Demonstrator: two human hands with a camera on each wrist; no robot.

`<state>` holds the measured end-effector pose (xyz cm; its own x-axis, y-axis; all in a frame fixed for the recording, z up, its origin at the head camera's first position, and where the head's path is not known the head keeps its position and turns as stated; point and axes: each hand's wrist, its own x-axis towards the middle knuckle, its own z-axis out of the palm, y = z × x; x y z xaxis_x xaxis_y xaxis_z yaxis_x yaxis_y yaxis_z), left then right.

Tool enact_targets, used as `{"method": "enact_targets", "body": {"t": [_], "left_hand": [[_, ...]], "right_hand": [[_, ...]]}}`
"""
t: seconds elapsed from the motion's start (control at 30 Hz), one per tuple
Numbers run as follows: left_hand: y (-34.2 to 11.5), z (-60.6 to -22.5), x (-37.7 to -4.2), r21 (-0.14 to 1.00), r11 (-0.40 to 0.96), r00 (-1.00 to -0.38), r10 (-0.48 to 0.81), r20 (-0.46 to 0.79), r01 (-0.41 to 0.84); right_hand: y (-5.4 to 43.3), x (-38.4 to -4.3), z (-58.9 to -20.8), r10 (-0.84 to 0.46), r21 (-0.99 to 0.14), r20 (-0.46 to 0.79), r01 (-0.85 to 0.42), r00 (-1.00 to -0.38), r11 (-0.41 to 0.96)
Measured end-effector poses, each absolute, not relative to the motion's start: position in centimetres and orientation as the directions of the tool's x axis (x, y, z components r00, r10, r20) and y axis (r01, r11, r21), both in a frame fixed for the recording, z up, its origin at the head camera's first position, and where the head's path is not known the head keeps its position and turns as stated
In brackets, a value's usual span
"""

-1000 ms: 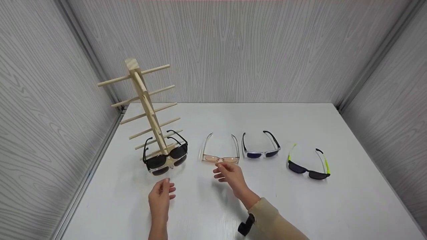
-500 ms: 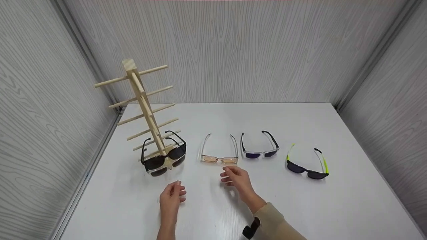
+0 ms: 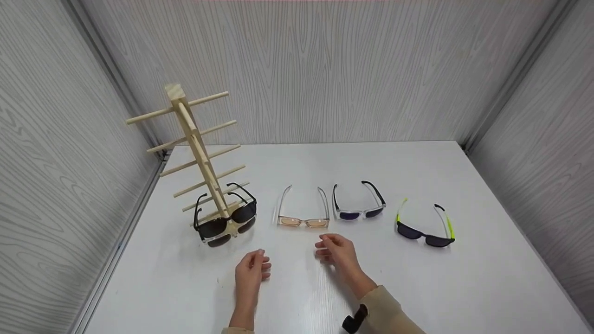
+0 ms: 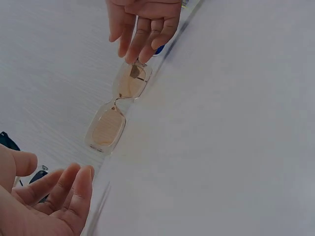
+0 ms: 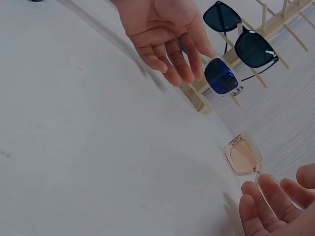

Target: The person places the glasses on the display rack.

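In the head view my left hand (image 3: 252, 271) hovers over the table's front, its fingers loosely bent around nothing. My right hand (image 3: 341, 254), equally relaxed, is just in front of the peach-lensed eyeglasses (image 3: 290, 222), which lie on the table with temples unfolded. The left wrist view shows both lenses of these eyeglasses (image 4: 108, 129) between the two hands. To their right lie clear-framed sunglasses (image 3: 350, 215) with black temples, then black sunglasses (image 3: 437, 240) with neon-yellow temples. Black sunglasses (image 3: 213, 227) hang on the wooden rack above clear-framed sunglasses (image 3: 219, 240).
The wooden display rack (image 3: 197, 144) stands at the left, leaning in view, with several bare pegs above the hung pairs. Wood-grain panels (image 3: 297, 69) enclose the white table (image 3: 297, 162) at the back and sides. A black strap device (image 3: 355, 319) sits at my right wrist.
My left hand has moved right, away from the rack. My right hand has drawn back and right from the peach-lensed eyeglasses. The view has shifted slightly; the glasses have stayed put.
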<state>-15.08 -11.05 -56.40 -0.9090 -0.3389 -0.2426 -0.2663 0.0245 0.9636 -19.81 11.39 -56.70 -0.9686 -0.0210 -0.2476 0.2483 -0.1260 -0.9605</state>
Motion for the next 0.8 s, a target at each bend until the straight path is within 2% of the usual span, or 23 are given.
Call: {"method": "enact_targets", "body": {"t": [0.17,0.33,0.63,0.8], "left_hand": [[-10.4,-56.4,-15.6,0.971,-0.007,-0.924,-0.303,-0.232,-0.241],[-9.8,-56.3,-16.1,0.962,-0.068,-0.928,-0.256,-0.272,-0.264],[-9.2,-55.4,-18.4,0.955,-0.038,-0.932,-0.209,-0.296,-0.295],[-9.1,-55.1,-20.1,0.952,-0.150,-0.943,-0.164,-0.289,-0.266]], "right_hand": [[12.0,-19.9,-56.7,0.010,-0.951,-0.274,0.270,-0.962,-0.154],[12.6,-20.2,-56.6,0.043,-0.941,-0.297,0.284,-0.954,-0.186],[13.2,-21.3,-56.5,0.067,-0.934,-0.345,0.336,-0.936,-0.119],[13.5,-22.1,-56.4,0.096,-0.924,-0.368,0.351,-0.925,-0.152]]}}
